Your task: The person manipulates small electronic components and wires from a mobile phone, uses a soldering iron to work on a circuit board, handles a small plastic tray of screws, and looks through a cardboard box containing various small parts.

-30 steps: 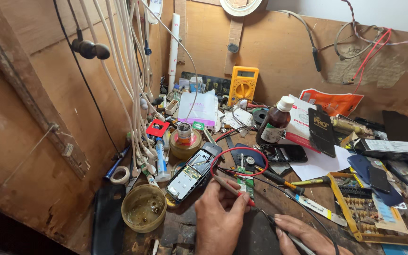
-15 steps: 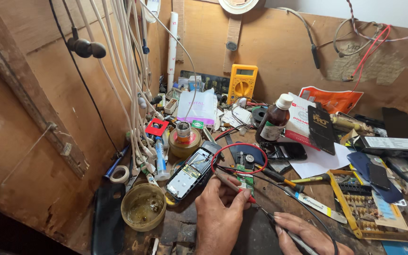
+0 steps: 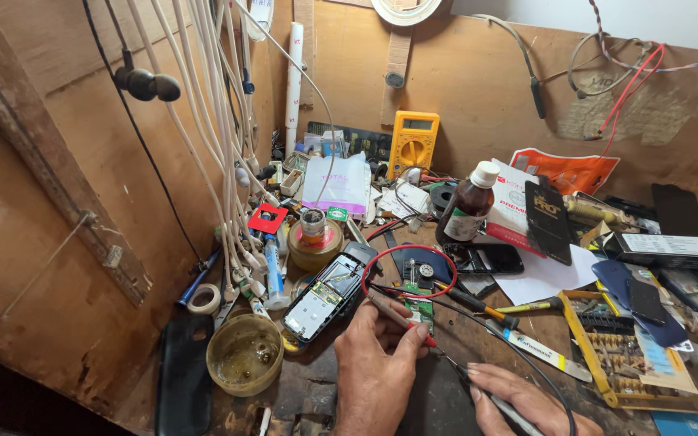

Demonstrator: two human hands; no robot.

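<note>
My left hand (image 3: 375,367) grips a red test probe (image 3: 397,316), its tip touching a small green circuit board (image 3: 420,300) on the wooden bench. A red wire (image 3: 401,252) loops over the board. My right hand (image 3: 519,400), at the bottom edge, holds a thin black probe (image 3: 466,373) angled up toward the same board. An opened phone (image 3: 329,292) with its inner frame showing lies just left of the board, close to my left thumb.
A yellow multimeter (image 3: 414,143) leans on the back wall. A brown bottle (image 3: 466,206), dark phones (image 3: 490,258), a screwdriver (image 3: 519,307), a yellow bit tray (image 3: 620,355), a round tin (image 3: 244,355) and hanging white cables (image 3: 220,145) crowd the bench.
Both hands have held their place at the circuit board; the right hand has shifted slightly left. The view has barely moved.
</note>
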